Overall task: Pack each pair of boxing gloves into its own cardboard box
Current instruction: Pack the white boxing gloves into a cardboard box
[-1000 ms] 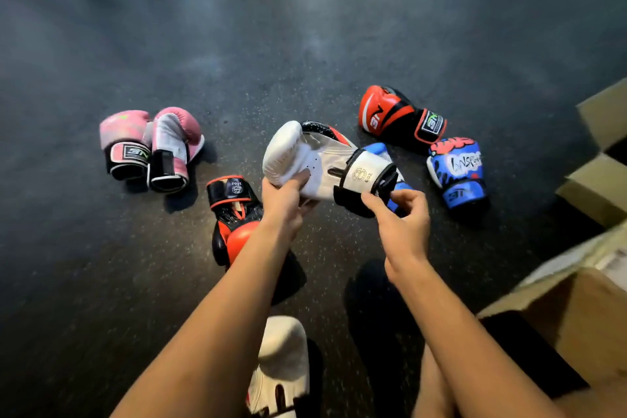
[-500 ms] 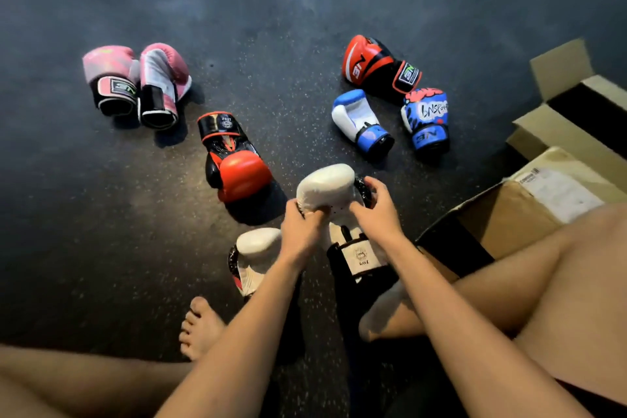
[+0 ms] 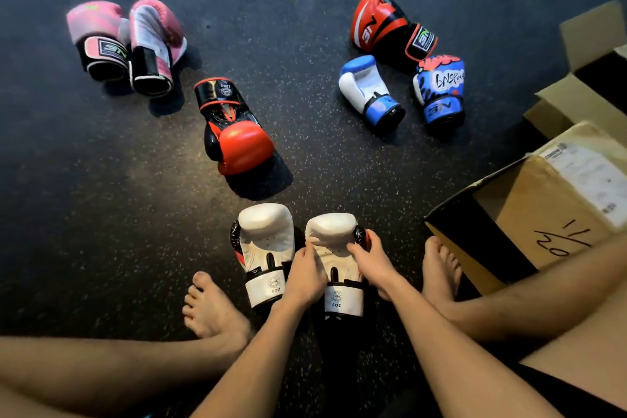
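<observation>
Both hands gripped the same white glove (image 3: 334, 248) low in the centre of the frame: the left hand (image 3: 305, 276) clasped its left edge with fingers curled onto the palm side, and the right hand (image 3: 373, 263) wrapped the right edge near the thumb. That glove lay palm-up on the dark speckled floor (image 3: 101, 214), its cuff marked 6OZ toward the bottom of the frame. Its matching white glove (image 3: 266, 248) lay just beside it on the left, parallel, also palm-up and free of either hand. 2 bare feet (image 3: 213, 312) flanked the pair.

An open cardboard box (image 3: 529, 217) stood at the right edge, near the held glove, with handwriting on its side and a label on one flap. A second open box (image 3: 590, 44) stood behind it in the upper right.

Further up, a red-and-black glove (image 3: 234, 132) lay alone in the middle. 2 pink gloves (image 3: 129, 41) lay touching in the upper left. In the upper right, another red-and-black glove (image 3: 386, 27) touched a blue graffiti-print glove (image 3: 441, 88), with a blue-and-white glove (image 3: 369, 88) just beside them.
</observation>
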